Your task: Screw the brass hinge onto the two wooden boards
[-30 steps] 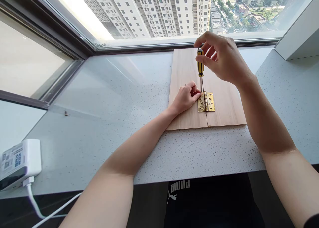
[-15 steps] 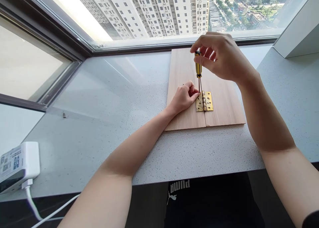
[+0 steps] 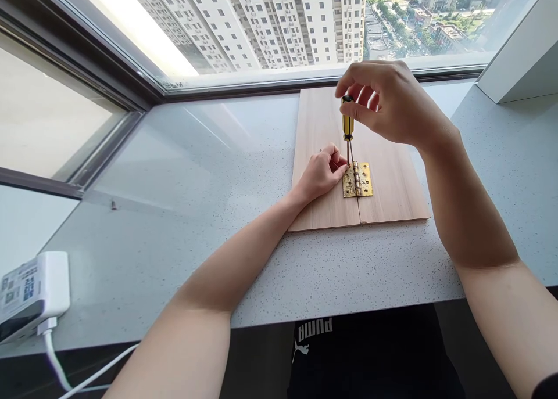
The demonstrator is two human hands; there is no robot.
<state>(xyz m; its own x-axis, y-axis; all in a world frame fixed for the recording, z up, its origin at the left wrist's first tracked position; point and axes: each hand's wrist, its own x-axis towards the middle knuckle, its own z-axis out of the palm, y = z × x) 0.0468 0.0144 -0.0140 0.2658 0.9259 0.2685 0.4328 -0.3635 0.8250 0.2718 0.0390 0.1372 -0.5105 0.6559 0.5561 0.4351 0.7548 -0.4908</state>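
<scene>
My right hand is closed on the yellow and black handle of a screwdriver, which stands nearly upright. Its shaft points down at the upper left corner of a brass-coloured hinge. Beside that corner my left hand is closed, thumb and finger pinched close to the screwdriver's tip; whatever they hold is too small to make out. The hinge lies spread across the seam of two light wooden boards, with several holes showing in its leaves.
The boards rest on a speckled white counter below a window. A small screw-like piece lies at the left. In the lower left corner is a white device with a plugged-in cable. A white box-like panel stands at the right.
The whole view has shifted slightly, so things sit a little lower. My hands keep nearly the same pose, with the screwdriver over the hinge's corner.
</scene>
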